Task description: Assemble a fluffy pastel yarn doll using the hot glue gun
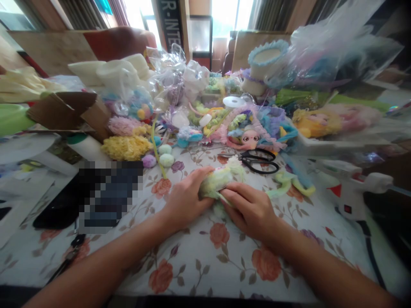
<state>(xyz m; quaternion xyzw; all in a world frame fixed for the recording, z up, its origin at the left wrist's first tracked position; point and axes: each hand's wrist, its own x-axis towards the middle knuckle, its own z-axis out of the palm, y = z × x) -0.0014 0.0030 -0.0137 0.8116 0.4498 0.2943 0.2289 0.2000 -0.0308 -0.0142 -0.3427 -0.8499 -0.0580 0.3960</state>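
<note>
A pale yellow-green fluffy bundle (pixel 215 179) with a frilly whitish end is held over the flowered tablecloth. My left hand (pixel 188 192) is closed around its left side, the thumb along the top. Against its lower right side, my right hand (pixel 250 207) is closed, fingertips pinching what looks like a thin pale green strip; the fingers partly hide it. Just beyond the bundle lie black-handled scissors (pixel 261 161), blades pointing left. To the right of my right hand rests a pale green-yellow ribbon (pixel 285 182).
Pompoms (pixel 166 159) and yellow ruffled trim (pixel 126 147) lie at the back left. A doll head (pixel 251 137) sits among colourful trims. On the right are a white glue gun (pixel 346 192) and a white tray (pixel 321 147) with dolls. A black phone-like object (pixel 61 201) lies left.
</note>
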